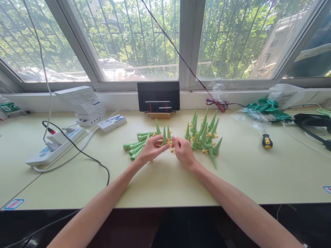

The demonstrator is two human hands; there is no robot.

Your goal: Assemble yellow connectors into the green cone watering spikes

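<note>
My left hand point(152, 148) closes its thumb and fingers around a green plastic cone point(164, 135) that points upward. Close beside it, my right hand point(184, 150) is pinched near the cone's base; any piece between its fingertips is too small to make out. Small yellow plastic pieces point(172, 150) lie between the hands. Two more green cones stand just behind them. Left of my left hand lie several green tubes point(134, 145) on their sides. To the right of my right hand is a cluster of upright green cones point(203, 134) with yellow pieces at their bases, one cone lying tipped forward.
A tablet point(158, 91) with a phone point(161, 107) before it leans at the window. White boxes point(82, 105) and a power strip point(55, 146) with cables are at left. A screwdriver point(267, 140), green plastic bag point(263, 107) and black headset point(314, 125) lie right.
</note>
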